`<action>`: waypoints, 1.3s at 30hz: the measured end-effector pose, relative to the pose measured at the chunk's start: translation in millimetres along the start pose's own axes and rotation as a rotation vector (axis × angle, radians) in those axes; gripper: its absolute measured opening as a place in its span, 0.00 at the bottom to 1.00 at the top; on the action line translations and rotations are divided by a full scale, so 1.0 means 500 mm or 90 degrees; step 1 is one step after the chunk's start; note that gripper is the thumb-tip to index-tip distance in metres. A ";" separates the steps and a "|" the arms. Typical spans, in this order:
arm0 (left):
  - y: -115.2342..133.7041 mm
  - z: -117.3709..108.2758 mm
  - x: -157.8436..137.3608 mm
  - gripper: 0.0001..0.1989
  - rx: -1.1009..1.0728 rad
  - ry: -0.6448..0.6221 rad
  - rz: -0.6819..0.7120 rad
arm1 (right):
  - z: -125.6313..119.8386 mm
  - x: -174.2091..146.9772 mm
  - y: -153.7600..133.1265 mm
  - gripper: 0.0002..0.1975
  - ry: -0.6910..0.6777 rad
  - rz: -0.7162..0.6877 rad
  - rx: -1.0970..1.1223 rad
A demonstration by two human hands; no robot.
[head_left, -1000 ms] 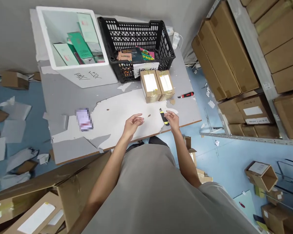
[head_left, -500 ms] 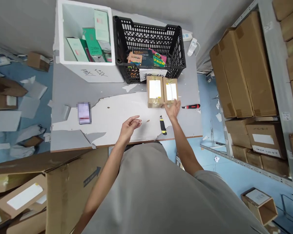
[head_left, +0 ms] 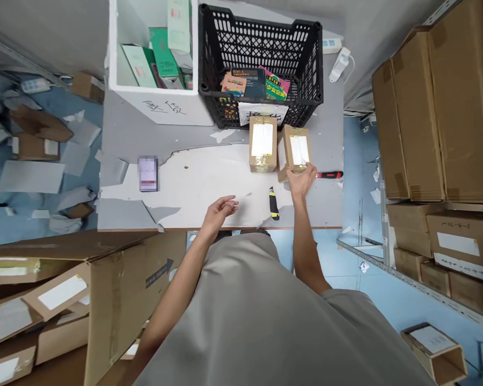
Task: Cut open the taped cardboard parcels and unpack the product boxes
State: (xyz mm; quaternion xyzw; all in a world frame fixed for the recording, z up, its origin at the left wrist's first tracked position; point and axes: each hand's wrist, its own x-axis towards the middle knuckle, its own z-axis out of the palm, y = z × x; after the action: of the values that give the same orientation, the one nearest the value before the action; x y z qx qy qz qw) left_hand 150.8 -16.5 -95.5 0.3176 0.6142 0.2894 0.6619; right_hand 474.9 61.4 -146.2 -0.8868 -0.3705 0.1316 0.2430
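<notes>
My right hand [head_left: 301, 181] grips the near end of a small taped cardboard box [head_left: 299, 145] with a white label on top. That box stands slightly turned, with a gap between it and a second labelled box [head_left: 263, 140] to its left. My left hand [head_left: 220, 213] is over the table's front part, fingers loosely bent and apart, with nothing in it. Between my hands lies a black and yellow utility knife [head_left: 273, 205]. A red and black utility knife [head_left: 330, 175] lies just right of my right hand, its blade end partly hidden.
A black plastic crate [head_left: 261, 102] with several small packages stands behind the boxes. Left of it is a white foam box [head_left: 161, 102] holding green and white cartons. A phone [head_left: 148, 174] lies on the table's left. A big carton [head_left: 137, 284] of parcels stands front left; shelving is on the right.
My right hand has taken hold of the right-hand box and shifted it away from the other box, turning it a little. My left hand is still free. The camera view has shifted.
</notes>
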 end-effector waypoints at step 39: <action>-0.213 -0.378 0.118 0.43 0.318 0.036 -0.076 | 0.110 -0.462 0.035 0.51 -0.530 -0.071 0.101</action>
State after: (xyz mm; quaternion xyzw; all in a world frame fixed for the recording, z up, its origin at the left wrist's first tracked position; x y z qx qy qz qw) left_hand -34.0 -25.9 -223.8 0.4260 0.7025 0.0981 0.5616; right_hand 303.1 -97.6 -189.8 -0.7152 -0.4729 0.4932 0.1465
